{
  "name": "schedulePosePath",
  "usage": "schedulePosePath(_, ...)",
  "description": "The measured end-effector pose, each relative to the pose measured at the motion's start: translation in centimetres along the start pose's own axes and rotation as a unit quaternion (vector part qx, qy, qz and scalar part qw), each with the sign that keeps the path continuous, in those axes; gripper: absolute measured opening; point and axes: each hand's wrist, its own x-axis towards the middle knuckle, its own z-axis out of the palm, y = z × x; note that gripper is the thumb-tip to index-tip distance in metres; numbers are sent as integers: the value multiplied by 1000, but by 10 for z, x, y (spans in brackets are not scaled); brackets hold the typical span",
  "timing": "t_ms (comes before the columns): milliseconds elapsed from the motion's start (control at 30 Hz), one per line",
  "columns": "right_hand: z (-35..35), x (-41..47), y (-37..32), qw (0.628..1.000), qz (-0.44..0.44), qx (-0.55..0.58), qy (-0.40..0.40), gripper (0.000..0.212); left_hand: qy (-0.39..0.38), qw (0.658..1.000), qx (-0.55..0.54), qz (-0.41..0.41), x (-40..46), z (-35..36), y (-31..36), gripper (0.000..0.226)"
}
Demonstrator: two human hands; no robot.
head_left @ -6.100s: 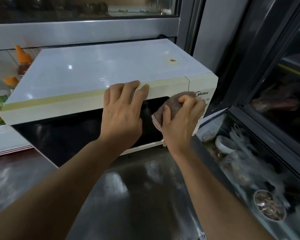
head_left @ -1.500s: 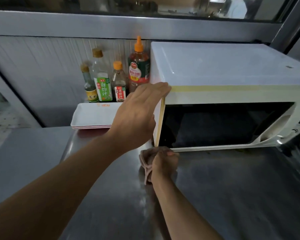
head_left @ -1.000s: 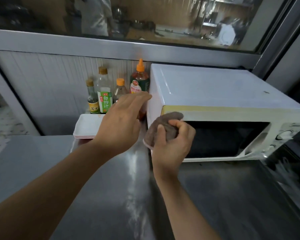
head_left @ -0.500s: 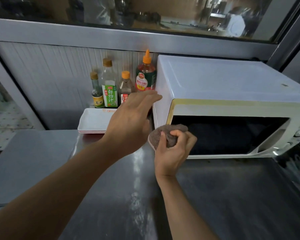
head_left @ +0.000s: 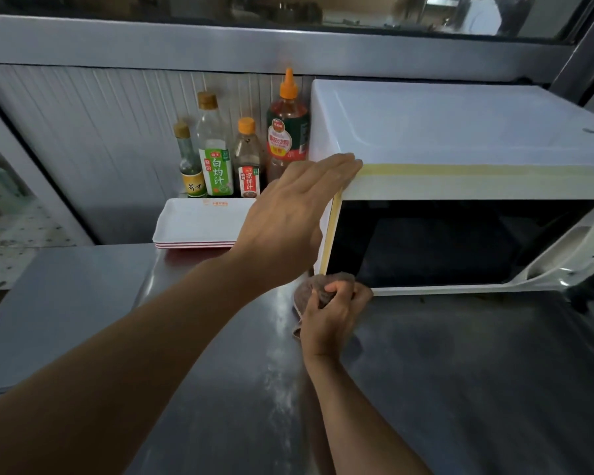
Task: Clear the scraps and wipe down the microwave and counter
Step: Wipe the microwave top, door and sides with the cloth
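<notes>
- Stainless steel counter [head_left: 460,371] runs below a ribbed wall panel, with the microwave [head_left: 460,149] seated at its right rear.
- At the microwave's lower left front corner, a brownish cloth [head_left: 314,291] is bunched and gripped in the curled fingers of the right hand [head_left: 330,317], pressed where door frame meets counter.
- The cloth is judged soft, light and easily wadded; a full-fist hold suits it.
- The left hand [head_left: 288,221] is laid flat, fingers straight, on the top left corner, steadying the casing.
- Dark specks under the door edge may be scraps, though blur prevents certainty.
- Four sauce bottles [head_left: 216,156] and stacked white trays [head_left: 196,222] are set to the left.
</notes>
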Motion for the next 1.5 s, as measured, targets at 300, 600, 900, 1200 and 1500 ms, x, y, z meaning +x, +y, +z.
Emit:
schedulePosePath(300,-22,21,-36,999,18,25,-20,21,1,999,-32,-16,1,-2,4,77)
schedulePosePath(600,-55,66,-85,993,-84,82,-19,22,7,999,25,37,6,-10,8,52)
schedulePosePath(900,-81,93,-49,979,-200,-35,-28,14,79,994,70,23,15,4,27,51)
schedulePosePath(1200,-130,150,0,976,-192,-88,49,19,93,993,68,27,18,21,31,60)
schedulePosePath(1500,-129,164,4,984,20,-26,174,31,116,992,48,-12,15,31,31,62)
